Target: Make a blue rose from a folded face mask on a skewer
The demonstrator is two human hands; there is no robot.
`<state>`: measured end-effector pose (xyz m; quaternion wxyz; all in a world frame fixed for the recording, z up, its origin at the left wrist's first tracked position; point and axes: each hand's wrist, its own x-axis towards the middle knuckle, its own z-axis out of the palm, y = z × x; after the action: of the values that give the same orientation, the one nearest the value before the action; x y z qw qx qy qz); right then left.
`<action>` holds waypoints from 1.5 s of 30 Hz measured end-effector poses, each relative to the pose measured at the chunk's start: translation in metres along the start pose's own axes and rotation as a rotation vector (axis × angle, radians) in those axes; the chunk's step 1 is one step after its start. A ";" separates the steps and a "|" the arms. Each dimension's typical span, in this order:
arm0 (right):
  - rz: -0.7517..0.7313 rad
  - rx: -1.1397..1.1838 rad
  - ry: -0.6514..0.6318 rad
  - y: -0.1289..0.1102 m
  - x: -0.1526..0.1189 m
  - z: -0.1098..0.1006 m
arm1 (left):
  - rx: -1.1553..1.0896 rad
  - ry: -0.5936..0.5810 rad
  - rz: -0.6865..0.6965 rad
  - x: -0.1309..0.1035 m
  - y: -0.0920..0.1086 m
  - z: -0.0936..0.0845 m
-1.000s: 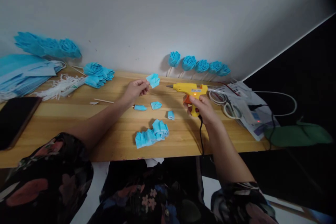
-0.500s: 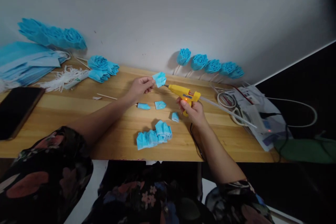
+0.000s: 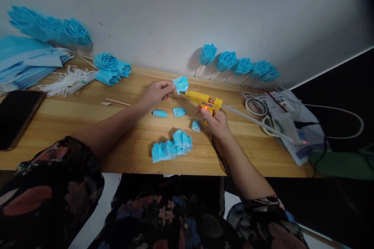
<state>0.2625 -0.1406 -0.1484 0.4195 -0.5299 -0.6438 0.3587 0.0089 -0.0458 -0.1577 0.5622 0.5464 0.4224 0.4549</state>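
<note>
Pinched in the fingers of my left hand (image 3: 159, 92) is a folded blue petal piece (image 3: 181, 84), held above the table. My right hand (image 3: 215, 120) is wrapped round the grip of a yellow glue gun (image 3: 201, 99), whose orange light glows. The gun's nozzle meets the lower edge of the petal piece; whether it touches is hard to tell. A long clear glue stick (image 3: 251, 116) sticks out of its back. Below my hands lie loose folded pieces (image 3: 179, 112) and a pleated blue strip (image 3: 168, 151).
Several blue flowers on sticks (image 3: 226, 61) lean against the wall. At left are more blue flowers (image 3: 106, 66), stacked blue masks (image 3: 26, 62), white ear loops (image 3: 68, 81) and a phone (image 3: 20, 118). Scissors (image 3: 267, 124), papers and a cable lie at right; a thin stick (image 3: 118, 102) lies near my left forearm.
The view has shifted slightly. The petal piece has turned a little and sits closer over the glue gun's nozzle. Both hands keep their holds.
</note>
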 end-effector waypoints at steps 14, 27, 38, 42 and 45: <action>-0.056 -0.007 0.029 0.011 0.002 0.002 | -0.013 -0.038 0.011 0.000 0.000 0.001; -0.049 -0.023 0.052 0.008 0.002 0.002 | -0.055 -0.081 -0.007 0.000 -0.002 0.000; -0.085 -0.055 0.091 0.011 0.004 -0.001 | -0.080 -0.089 0.004 0.000 -0.004 -0.001; -0.080 -0.055 0.120 0.013 0.004 -0.001 | -0.078 -0.085 0.000 -0.001 -0.003 -0.001; -0.071 -0.059 0.122 0.012 0.004 -0.002 | -0.077 -0.080 -0.004 -0.001 -0.001 -0.001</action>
<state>0.2690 -0.1340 -0.1581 0.4547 -0.5398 -0.6457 0.2916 0.0076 -0.0465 -0.1591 0.6002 0.5413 0.3829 0.4473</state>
